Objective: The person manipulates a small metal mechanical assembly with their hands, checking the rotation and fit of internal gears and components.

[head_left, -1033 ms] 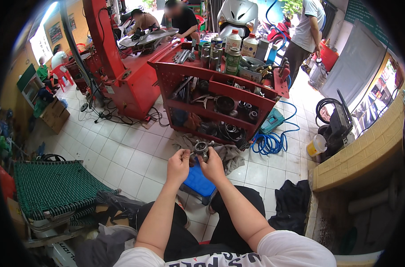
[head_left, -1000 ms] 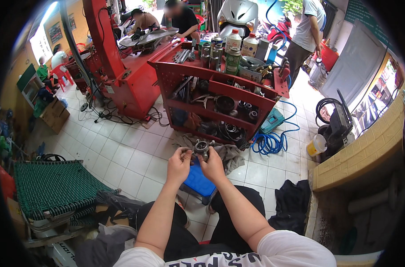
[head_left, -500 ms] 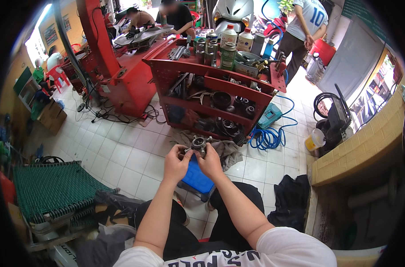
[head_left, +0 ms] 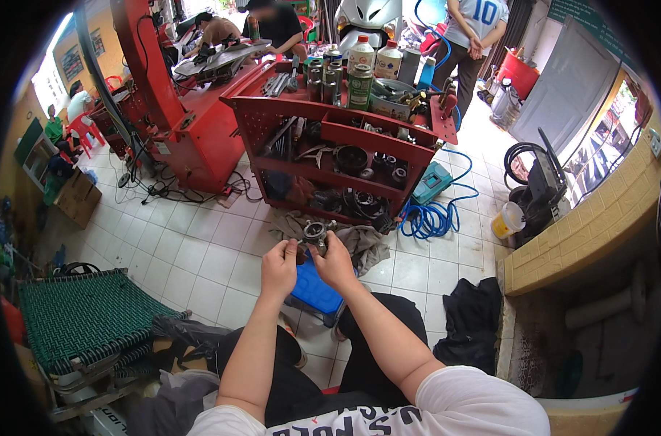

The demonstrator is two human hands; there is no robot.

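A small grey metal part with a round, dark-centred opening and stubby lugs is held up in front of me. My right hand grips it from the right, thumb and fingers closed on its side. Just left of it, my left hand is closed, with thumb and fingers pinched together. What the left fingers hold, if anything, is too small and dark to make out. Below the hands is a blue plastic stool top, between my knees.
Ahead stands a red tool cart loaded with cans, bottles and metal parts. A grey cloth lies before it, a coiled blue hose beside it. A green woven folding bed is at left, black cloth at right. Other people are farther back.
My left hand has shifted slightly down and away from the metal part, its fingers more closed. The right hand still holds the part. The whole view has shifted a little.
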